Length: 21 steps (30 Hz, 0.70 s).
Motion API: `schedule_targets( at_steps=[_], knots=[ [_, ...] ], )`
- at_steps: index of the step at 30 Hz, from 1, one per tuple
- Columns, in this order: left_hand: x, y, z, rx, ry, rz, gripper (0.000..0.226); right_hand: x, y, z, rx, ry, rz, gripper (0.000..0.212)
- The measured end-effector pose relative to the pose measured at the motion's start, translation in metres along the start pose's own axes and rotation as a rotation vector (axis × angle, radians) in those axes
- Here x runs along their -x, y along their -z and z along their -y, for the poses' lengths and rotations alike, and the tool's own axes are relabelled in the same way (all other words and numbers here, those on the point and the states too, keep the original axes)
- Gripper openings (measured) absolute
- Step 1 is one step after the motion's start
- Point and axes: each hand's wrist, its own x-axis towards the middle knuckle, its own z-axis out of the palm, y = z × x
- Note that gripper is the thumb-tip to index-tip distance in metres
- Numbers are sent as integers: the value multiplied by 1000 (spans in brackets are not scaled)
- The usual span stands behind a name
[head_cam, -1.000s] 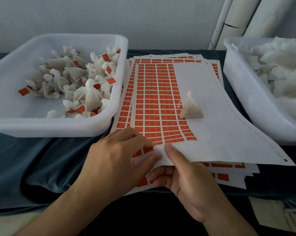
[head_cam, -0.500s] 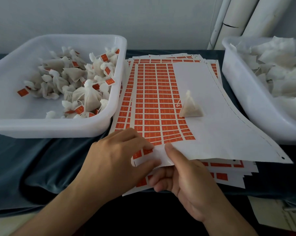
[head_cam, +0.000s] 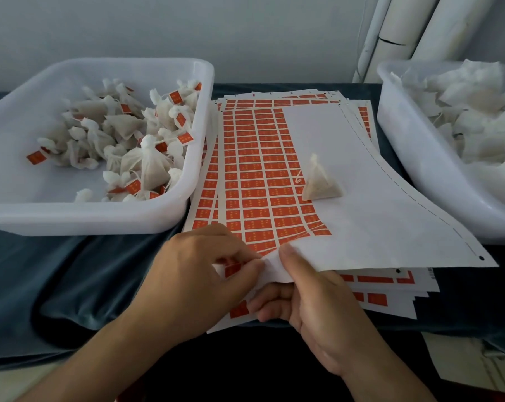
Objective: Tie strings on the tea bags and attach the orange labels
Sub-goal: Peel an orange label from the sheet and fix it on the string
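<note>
I see the top label sheet (head_cam: 347,181) as landmark. At its near edge my right hand (head_cam: 318,309) pinches the lifted corner, thumb on top; my left hand (head_cam: 193,280) pinches one orange label (head_cam: 233,268) there. A tea bag (head_cam: 321,182) sits mid-sheet. Left of the sheet: tray of tied bags (head_cam: 170,216); right: tray of untied bags (head_cam: 413,158).

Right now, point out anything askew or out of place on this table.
The top label sheet is skewed and bowed over the stack, near edge lifted by the right hand. One tea bag sits on it, outside both tubs.
</note>
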Motion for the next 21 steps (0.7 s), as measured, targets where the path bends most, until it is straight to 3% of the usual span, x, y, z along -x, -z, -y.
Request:
schedule_targets(
  at_steps=[9, 21],
  knots=[
    [0, -1, 4, 11, 51, -59, 8, 1, 1, 1, 20, -18, -8, 54],
    [1, 0, -2, -144, 12, -126, 16, 0, -1, -9, 106, 162, -144, 40]
  ],
)
